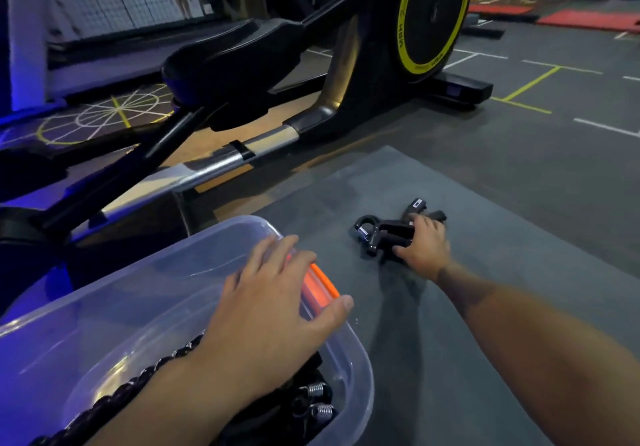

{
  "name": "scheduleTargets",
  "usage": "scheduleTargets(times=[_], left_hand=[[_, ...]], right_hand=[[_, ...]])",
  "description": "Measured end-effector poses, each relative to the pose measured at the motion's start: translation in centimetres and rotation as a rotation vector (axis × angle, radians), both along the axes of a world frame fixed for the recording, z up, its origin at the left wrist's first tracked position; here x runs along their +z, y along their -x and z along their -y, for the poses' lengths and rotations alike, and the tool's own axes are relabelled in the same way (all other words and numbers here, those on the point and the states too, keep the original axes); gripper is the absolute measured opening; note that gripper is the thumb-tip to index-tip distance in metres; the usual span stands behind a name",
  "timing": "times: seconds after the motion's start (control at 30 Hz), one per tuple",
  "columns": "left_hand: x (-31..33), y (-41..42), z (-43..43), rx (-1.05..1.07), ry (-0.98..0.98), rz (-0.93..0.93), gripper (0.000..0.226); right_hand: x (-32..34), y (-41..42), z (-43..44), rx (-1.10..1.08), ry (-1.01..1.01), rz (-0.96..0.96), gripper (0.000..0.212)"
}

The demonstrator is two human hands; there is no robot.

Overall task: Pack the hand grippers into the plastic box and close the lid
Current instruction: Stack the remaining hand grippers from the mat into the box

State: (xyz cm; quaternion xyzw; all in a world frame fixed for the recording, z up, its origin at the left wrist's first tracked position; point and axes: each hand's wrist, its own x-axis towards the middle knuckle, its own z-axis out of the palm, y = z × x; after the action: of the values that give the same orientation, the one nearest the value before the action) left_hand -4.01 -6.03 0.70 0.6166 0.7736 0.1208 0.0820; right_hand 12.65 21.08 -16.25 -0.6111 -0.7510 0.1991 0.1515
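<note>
A clear plastic box (114, 289) with an orange latch (323, 281) on its right rim sits at the lower left, lid off. Black hand grippers with metal springs (317, 400) lie inside it at the near end. My left hand (273, 317) rests flat over the box's right rim, fingers spread, holding nothing. On the grey mat (485, 307), black hand grippers (384, 232) lie in a small pile. My right hand (424, 243) is closed on them, fingers over the handles. No lid is in view.
A black elliptical trainer (277, 74) with a yellow-ringed flywheel (433, 15) stands close behind the box and mat. Grey gym floor with painted lines extends to the right. Red mats (588, 19) and kettlebells sit at the far back.
</note>
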Motion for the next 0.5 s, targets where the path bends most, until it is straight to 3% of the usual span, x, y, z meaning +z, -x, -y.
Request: scheduleTargets(times=[0.2,0.33,0.5], left_hand=[[0.0,0.0,-0.4,-0.005,0.009,0.01,0.076],[0.1,0.0,-0.5,-0.011,0.006,0.007,0.074],[0.2,-0.1,-0.2,-0.018,0.021,0.002,0.074]], right_hand=[[0.4,0.1,-0.9,0.02,0.029,-0.005,0.086],[0.4,0.2,0.0,0.056,0.094,0.169,0.092],[0.2,0.4,1.2,0.035,0.006,0.138,0.074]])
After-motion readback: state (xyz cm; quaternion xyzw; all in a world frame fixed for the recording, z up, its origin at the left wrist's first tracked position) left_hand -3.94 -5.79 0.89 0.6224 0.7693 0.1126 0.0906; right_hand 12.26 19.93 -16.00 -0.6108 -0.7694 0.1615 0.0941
